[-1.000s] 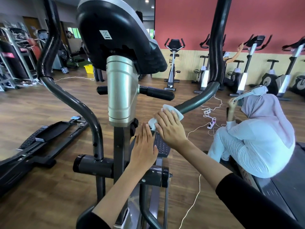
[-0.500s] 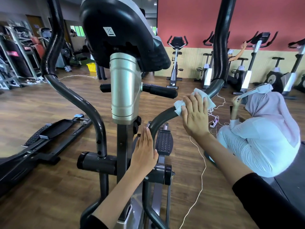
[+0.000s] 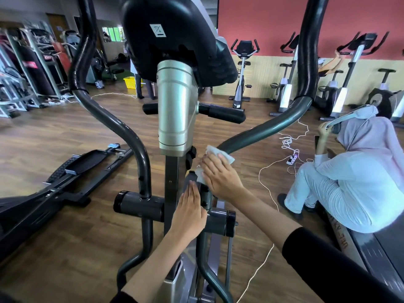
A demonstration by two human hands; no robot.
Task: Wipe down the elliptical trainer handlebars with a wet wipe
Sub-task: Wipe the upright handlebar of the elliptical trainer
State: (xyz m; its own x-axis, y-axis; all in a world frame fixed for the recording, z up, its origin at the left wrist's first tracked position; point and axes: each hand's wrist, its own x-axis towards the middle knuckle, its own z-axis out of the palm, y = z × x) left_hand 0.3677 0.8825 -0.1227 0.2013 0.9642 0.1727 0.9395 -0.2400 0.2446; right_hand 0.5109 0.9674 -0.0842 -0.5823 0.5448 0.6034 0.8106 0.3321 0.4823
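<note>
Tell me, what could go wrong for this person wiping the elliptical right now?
The right hand presses the wet wipe low on the right handlebar, close to the pivot joint; if the bar swings, fingers could get pinched. The left hand rests flat on the center post, so it may not hold the machine steady. A white cable trails across the floor nearby, which is a tripping risk.

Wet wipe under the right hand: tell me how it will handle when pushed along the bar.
The wet wipe looks limp: it drapes over the right handlebar. Probably light, bunching under the right hand.
</note>
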